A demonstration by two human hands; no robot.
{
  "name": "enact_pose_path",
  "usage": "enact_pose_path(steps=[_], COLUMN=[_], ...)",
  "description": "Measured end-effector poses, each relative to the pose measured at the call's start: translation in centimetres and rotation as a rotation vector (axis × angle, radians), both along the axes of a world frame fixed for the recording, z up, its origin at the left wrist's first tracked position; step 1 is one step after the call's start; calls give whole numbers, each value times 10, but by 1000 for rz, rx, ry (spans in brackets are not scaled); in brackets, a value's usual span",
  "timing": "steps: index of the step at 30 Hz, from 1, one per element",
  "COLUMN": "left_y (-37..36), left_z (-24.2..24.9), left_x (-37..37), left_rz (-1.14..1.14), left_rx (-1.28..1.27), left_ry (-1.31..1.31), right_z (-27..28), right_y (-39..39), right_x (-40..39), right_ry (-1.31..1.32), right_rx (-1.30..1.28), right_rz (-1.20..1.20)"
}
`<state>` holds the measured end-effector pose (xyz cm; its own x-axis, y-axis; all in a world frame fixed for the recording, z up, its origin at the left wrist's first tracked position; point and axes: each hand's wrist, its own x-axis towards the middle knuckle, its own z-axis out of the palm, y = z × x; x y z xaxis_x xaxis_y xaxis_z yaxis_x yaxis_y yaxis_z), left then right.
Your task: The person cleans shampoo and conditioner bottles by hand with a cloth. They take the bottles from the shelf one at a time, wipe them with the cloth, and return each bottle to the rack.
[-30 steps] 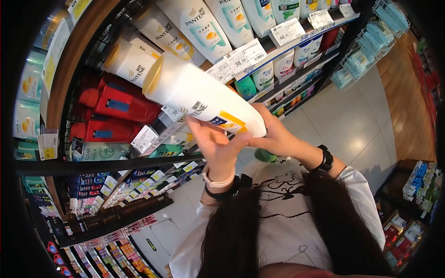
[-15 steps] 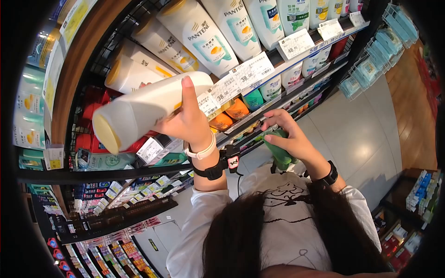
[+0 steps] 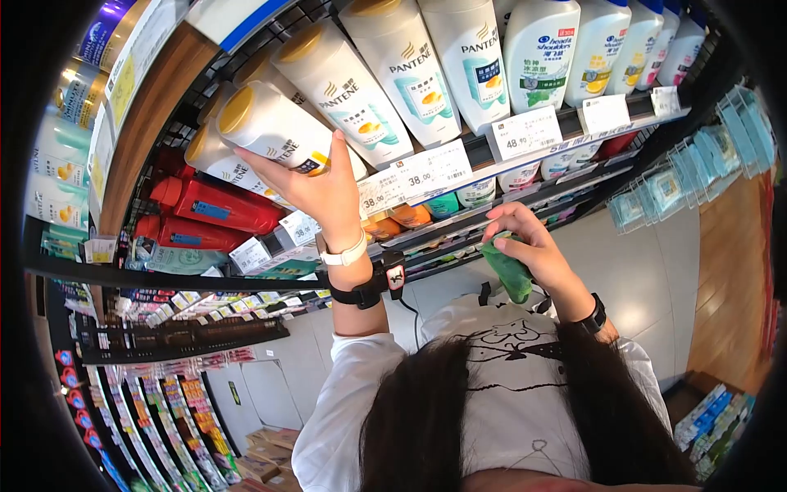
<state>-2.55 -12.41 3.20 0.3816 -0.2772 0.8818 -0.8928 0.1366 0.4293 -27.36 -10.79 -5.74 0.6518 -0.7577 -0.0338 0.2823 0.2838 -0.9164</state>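
Note:
My left hand (image 3: 316,193) reaches to the shelf, its thumb and fingers spread around the lower part of a white Pantene bottle (image 3: 275,123) with a gold cap. That bottle leans among other Pantene bottles (image 3: 348,102), its label partly covered by the hand. Lower right, in front of my body, my right hand (image 3: 529,246) is curled round a crumpled green cloth (image 3: 508,271), which hangs below the fingers. Price tags (image 3: 420,176) line the shelf edge just right of my left hand.
Head & Shoulders bottles (image 3: 543,57) stand farther right on the shelf. Red bottles (image 3: 217,205) lie at the left below the Pantene row. Clear hanging trays (image 3: 672,189) jut out at the right. Grey floor tiles (image 3: 639,262) and another stocked shelf (image 3: 156,418) are lower down.
The white bottle that was tilted out over the shelf edge in my left hand now stands in the row, cap up. The view has shifted, and my right hand still has the green cloth.

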Motion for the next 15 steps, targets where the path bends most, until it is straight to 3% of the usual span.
enact_pose_path(steps=[3, 6, 7, 11, 14, 15], left_y=[0, -2, -1, 3, 21, 32], left_z=[-1, -5, -5, -6, -19, -33], left_x=[-4, -4, -6, -24, -59, -77], left_rz=[81, 9, 58, 238, 29, -100], left_rx=[14, -28, 12, -4, -151, -69], left_ry=[-12, -89, -95, -130, -41, 49], right_z=[-2, 4, -3, -6, 8, 14], right_y=[-9, -13, -16, -24, -32, -33], right_x=[-11, -24, -27, -41, -49, -48], right_ry=[-33, 27, 139, 161, 73, 17], right_rx=[38, -62, -128, -62, 14, 24], right_rz=[88, 115, 136, 279, 266, 255])
